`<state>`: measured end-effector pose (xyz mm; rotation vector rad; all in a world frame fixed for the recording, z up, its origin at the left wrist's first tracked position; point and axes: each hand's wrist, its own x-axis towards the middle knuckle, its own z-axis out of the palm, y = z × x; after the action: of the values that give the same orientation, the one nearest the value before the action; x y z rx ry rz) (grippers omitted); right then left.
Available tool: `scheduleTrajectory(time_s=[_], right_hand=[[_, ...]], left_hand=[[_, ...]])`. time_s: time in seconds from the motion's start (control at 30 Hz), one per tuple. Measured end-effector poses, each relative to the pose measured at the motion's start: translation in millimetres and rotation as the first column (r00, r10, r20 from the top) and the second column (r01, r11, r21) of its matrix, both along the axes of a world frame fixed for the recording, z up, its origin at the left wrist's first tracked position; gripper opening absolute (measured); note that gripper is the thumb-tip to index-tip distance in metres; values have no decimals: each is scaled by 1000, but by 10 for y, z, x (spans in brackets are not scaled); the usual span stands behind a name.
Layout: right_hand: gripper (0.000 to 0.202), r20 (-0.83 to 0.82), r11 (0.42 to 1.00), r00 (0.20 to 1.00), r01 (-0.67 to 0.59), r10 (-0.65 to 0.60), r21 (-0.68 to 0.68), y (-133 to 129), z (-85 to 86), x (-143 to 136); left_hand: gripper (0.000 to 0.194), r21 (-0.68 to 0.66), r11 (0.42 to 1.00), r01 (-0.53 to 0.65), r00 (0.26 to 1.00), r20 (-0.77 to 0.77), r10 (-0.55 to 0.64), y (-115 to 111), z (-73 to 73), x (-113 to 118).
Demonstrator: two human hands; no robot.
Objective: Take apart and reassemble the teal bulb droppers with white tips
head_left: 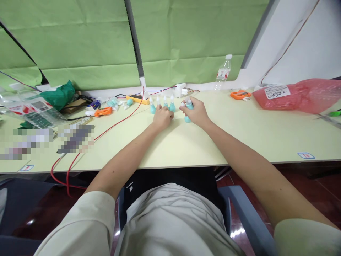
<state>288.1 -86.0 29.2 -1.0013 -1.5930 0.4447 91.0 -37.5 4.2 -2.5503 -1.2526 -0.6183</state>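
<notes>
My right hand (pixel 196 111) is closed round a small teal bulb bottle with a clear tip (pixel 188 118), held upright at the table. Just left of it, my left hand (pixel 162 117) rests on the table with its fingers curled; whether anything is in them is hidden. Several like bottles stand in a row behind my left hand, among them one at the left end (pixel 152 108) and one at the right end (pixel 172 106).
Behind lie a yellow meter (pixel 137 99) and white sockets (pixel 180 90). Orange tools lie left (pixel 103 111) and right (pixel 240 94). A red bag (pixel 295 96) is far right, a water bottle (pixel 223 73) at the back, and a red cable (pixel 117 123) crosses the table (pixel 255 131).
</notes>
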Motion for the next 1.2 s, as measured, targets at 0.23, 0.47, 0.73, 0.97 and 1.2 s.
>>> scheduleTrajectory(time_s=[0.23, 0.47, 0.73, 0.97, 1.2], right_hand=[[19, -6, 1000, 1000, -3, 3, -18, -28, 18, -6], [21, 1, 1000, 1000, -1, 1, -28, -22, 17, -3], [20, 5, 1000, 1000, 2, -1, -13, -39, 24, -7], [19, 6, 1000, 1000, 5, -5, -16, -43, 29, -11], [19, 0, 1000, 1000, -1, 1, -16, -42, 31, 0]], left_hand=[[26, 18, 1000, 16, 999, 32, -17, 6, 3, -12], [25, -13, 1000, 11, 998, 59, -10, -12, 2, -21], [27, -25, 1000, 13, 999, 52, -12, 4, -7, -10], [26, -17, 1000, 4, 999, 42, -4, -17, 2, -3], [23, 8, 1000, -6, 995, 96, 5, -66, 46, -23]])
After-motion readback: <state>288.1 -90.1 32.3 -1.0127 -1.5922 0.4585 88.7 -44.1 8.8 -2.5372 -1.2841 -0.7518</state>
